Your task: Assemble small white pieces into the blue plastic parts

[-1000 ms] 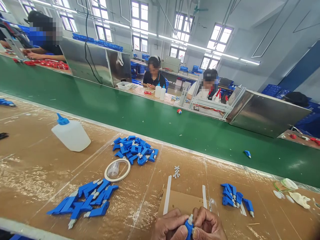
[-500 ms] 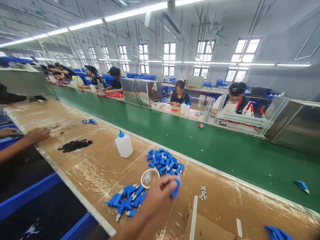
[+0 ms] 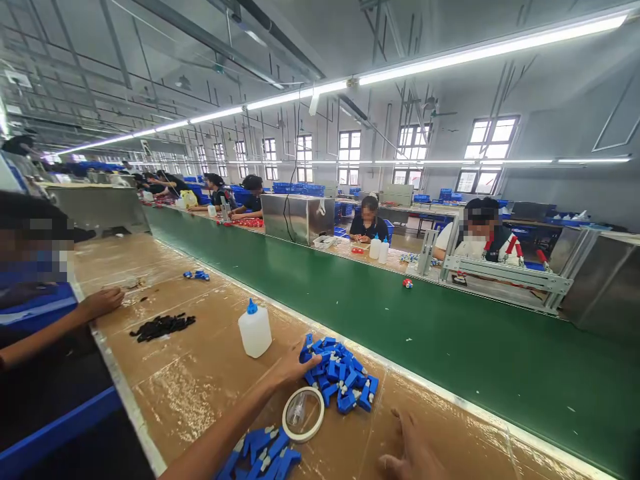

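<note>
My left hand (image 3: 290,365) reaches out to the left edge of a heap of blue plastic parts (image 3: 345,381) on the brown tabletop (image 3: 200,380). Its fingertips pinch one blue part (image 3: 306,346) that sticks up at the heap's edge. At the bottom of the view, my right hand (image 3: 411,455) lies low on the table with fingers apart and nothing in it. A white tape ring (image 3: 303,414) with a small clear cup inside lies between the two hands. A second group of blue parts (image 3: 263,459) lies by my left forearm.
A white squeeze bottle with a blue cap (image 3: 255,330) stands left of the heap. A green conveyor belt (image 3: 425,327) runs behind the table. A co-worker's hand (image 3: 103,301) rests at the left near a pile of black pieces (image 3: 163,325). Other people sit across the belt.
The view has swung up and to the left. My hands came apart from the blue part they worked on together; my left hand carried a blue part out to the heap.
</note>
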`<action>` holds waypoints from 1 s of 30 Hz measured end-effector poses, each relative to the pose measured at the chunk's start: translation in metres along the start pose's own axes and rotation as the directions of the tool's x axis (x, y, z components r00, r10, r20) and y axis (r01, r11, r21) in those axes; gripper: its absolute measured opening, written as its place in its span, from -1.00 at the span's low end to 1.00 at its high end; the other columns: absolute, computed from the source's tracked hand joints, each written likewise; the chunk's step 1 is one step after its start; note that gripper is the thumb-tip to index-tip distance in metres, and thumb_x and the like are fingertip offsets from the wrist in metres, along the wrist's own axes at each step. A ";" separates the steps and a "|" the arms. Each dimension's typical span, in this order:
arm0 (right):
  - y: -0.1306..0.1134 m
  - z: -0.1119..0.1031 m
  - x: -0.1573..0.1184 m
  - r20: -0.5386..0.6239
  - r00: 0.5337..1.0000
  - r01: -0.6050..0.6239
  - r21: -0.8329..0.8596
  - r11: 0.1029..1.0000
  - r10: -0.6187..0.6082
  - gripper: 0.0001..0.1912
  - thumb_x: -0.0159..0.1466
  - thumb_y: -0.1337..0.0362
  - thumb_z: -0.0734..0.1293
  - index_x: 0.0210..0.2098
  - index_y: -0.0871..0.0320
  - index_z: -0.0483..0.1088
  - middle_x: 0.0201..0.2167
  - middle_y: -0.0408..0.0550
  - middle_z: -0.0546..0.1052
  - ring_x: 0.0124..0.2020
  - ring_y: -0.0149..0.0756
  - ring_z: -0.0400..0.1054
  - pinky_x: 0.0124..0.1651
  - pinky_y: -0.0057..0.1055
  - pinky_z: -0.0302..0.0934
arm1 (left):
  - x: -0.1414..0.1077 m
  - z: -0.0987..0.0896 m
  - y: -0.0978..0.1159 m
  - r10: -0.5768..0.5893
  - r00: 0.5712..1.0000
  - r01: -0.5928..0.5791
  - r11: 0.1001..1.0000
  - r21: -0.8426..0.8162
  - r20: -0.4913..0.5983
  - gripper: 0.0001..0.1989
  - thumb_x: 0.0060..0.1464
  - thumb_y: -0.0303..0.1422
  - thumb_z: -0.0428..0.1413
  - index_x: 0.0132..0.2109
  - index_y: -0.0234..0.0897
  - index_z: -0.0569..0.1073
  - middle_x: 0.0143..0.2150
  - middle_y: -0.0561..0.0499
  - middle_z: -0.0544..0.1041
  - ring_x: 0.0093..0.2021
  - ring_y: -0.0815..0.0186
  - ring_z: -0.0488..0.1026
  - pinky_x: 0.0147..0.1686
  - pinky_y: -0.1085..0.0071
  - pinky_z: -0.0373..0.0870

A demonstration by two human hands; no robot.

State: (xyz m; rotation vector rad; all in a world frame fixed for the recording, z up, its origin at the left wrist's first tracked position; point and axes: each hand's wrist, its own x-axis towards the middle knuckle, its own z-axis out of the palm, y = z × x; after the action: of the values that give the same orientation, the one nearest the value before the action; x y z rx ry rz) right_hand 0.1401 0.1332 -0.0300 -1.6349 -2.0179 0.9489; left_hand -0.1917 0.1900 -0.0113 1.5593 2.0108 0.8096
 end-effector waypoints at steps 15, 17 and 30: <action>-0.071 0.033 0.074 0.024 0.991 -0.120 -0.212 0.970 0.128 0.14 -0.11 0.46 0.57 0.38 0.26 0.02 0.36 0.54 0.06 0.20 0.50 0.34 0.19 0.10 0.22 | 0.027 0.057 0.048 -0.141 0.989 0.134 0.982 0.131 0.049 -0.24 0.15 0.10 0.00 0.40 -0.13 0.23 0.55 -0.16 -0.02 0.49 -0.12 -0.05 0.41 0.03 -0.10; -0.070 0.032 0.079 0.020 0.994 -0.106 -0.192 0.976 0.112 0.09 -0.10 0.47 0.56 0.35 0.27 0.05 0.32 0.49 0.11 0.19 0.45 0.36 0.18 0.05 0.25 | 0.033 0.062 0.053 -0.151 0.988 0.146 0.981 0.125 0.025 -0.26 0.16 0.10 -0.01 0.39 -0.13 0.25 0.55 -0.15 -0.02 0.48 -0.14 -0.01 0.40 0.00 -0.07; -0.048 0.006 0.121 -0.180 0.970 -0.186 -0.097 0.978 0.166 0.04 0.00 0.41 0.51 0.36 0.40 -0.03 0.18 0.40 0.23 0.06 0.17 0.48 0.08 -0.18 0.32 | 0.086 0.107 0.103 -0.104 0.993 0.102 0.994 0.041 0.053 -0.36 0.17 0.05 0.03 0.25 -0.22 0.46 0.54 -0.11 0.04 0.45 -0.10 0.06 0.40 0.15 -0.05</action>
State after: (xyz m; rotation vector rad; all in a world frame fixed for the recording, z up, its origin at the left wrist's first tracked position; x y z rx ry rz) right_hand 0.0715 0.2426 -0.0148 -1.9133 -1.8660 0.7334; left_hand -0.0694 0.3101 -0.0171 1.4688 2.0589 0.6848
